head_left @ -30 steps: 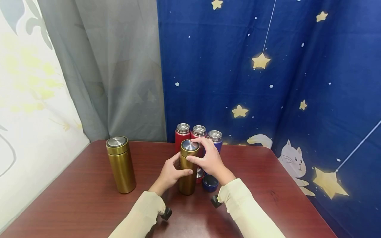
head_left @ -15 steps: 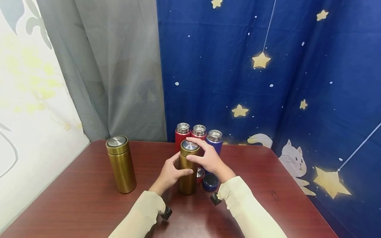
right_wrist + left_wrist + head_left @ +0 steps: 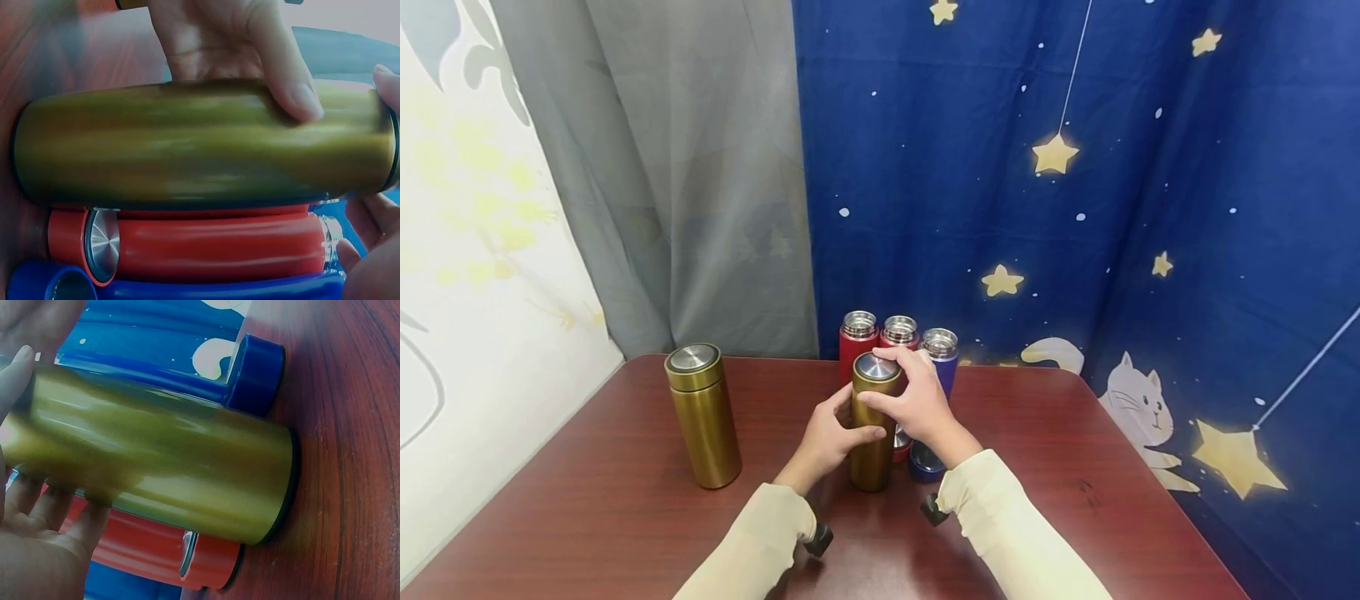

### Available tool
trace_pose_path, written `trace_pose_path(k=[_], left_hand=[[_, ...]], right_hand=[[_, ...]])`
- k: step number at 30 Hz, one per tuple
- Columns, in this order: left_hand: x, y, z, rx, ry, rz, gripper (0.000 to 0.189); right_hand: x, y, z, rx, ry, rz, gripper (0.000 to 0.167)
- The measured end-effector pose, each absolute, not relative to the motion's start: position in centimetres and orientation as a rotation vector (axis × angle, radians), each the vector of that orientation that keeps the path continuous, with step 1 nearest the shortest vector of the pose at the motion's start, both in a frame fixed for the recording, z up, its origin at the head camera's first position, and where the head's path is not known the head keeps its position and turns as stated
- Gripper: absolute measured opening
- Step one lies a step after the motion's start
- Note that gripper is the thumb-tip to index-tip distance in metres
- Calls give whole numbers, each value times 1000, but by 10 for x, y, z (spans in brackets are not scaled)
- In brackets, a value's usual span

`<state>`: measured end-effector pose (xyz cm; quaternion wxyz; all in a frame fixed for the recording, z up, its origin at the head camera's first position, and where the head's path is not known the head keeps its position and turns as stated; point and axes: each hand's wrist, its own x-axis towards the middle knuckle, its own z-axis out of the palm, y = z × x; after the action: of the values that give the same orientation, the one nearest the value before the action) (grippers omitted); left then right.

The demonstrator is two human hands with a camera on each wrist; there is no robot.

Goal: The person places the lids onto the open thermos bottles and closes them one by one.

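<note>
A gold thermos bottle with a silver-topped lid stands upright on the table before me. My left hand grips the body from the left, its thumb across the front; in the right wrist view that thumb lies along the gold surface. From the right, my right hand holds the lid area, thumb at the front just under the lid seam and fingers over the far side of the top. The left wrist view shows the bottle's dark base ring at the tabletop.
Another gold thermos, lid on, stands to the left. Behind the held bottle are two lidless red bottles and a lidless blue bottle. A red lid and a blue lid lie close by on the table.
The fingers of my right hand have moved round the lid, and its wrist has shifted slightly left, now overlapping the blue lid more. My left hand and the bottle have stayed in place.
</note>
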<state>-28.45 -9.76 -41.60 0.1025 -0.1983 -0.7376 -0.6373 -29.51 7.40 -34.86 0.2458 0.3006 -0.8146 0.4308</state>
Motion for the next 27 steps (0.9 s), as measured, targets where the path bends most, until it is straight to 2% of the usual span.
trace_pose_path(k=[8,14,21,27], left_hand=[[-280,-97,-412,-575,-2202,-1844,72],[-259,-96,-388,-623,-2212,-1822,68],[-280,-99,-411,-602,-2216,-1872,76],[-283,-100,-415,-601,-2208,-1859,76]], right_hand=[[-293,61,-350,696,-2150,995,64],[-291,60,-351,675,-2134,930,66],[-294,73,-352,884,-2246,1271,59],[-297,80,-351,1008,-2235,1463,57]])
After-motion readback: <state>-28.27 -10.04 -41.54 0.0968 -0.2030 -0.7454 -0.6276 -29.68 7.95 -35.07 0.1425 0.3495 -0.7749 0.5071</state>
